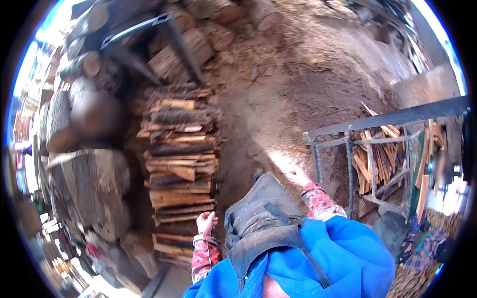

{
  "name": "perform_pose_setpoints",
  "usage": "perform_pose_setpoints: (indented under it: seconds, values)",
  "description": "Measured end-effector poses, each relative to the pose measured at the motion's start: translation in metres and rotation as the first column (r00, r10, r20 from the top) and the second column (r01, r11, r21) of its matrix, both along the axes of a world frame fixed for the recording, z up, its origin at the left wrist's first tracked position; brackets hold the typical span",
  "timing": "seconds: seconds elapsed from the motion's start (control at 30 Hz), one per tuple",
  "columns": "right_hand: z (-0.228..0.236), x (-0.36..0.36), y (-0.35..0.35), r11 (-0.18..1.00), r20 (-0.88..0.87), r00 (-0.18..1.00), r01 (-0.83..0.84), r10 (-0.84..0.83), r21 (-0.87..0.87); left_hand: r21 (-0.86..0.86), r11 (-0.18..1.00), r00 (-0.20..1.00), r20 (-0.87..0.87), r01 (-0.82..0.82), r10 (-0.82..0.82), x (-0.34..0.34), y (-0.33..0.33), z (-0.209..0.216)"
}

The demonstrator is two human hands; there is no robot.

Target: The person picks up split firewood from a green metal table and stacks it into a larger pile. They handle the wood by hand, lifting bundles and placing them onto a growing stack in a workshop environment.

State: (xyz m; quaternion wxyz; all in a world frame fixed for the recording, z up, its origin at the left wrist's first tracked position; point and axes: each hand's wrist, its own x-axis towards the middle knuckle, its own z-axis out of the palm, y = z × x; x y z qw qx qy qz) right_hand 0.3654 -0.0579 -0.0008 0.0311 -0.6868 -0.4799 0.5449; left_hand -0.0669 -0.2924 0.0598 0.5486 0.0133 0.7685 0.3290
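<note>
My left hand [206, 222], in a red patterned sleeve, hangs beside a long row of stacked split firewood [182, 159]. Its fingers are loosely curled, with nothing seen in them. Held out over the dirt floor, my right hand [296, 176] is beside a patch of bright sunlight. Glare and blur hide how its fingers are set, and no object shows in it. A dark, worn apron [261, 208] covers my front over a blue garment [343, 248].
Large logs [94, 188] lie left of the firewood row. A metal frame [179, 47] stands at its far end, near more logs [218, 25]. To my right, a barred metal rack [380, 164] has split sticks [372, 171] behind it. Wood debris covers the far ground [313, 39].
</note>
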Motion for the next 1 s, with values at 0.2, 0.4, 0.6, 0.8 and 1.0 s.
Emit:
perform_pose_setpoints:
  seconds: [0.2,0.4,0.6,0.8,1.0]
  values:
    - [0.027,0.015,0.117,0.996,0.114,0.993,-0.003,-0.008,0.089,-0.053,0.998,0.993,0.111,-0.034,0.040,0.006,0.098,0.030]
    - [-0.012,0.027,0.164,0.969,-0.011,0.987,0.157,-0.158,0.189,-0.171,0.985,0.992,0.124,0.030,-0.009,0.004,0.191,0.042]
    - [0.033,0.016,0.239,0.910,-0.028,0.915,0.404,-0.404,0.088,-0.117,0.879,0.877,-0.086,0.462,-0.473,-0.056,0.276,-0.086]
    - [0.040,0.053,0.286,0.800,-0.032,0.813,0.579,-0.582,0.155,-0.051,0.919,0.908,0.183,0.392,-0.377,-0.004,0.548,0.007]
    - [0.051,0.101,0.367,0.679,-0.087,0.685,0.729,-0.724,0.091,0.095,0.900,0.857,0.278,0.425,-0.434,0.004,0.770,-0.041]
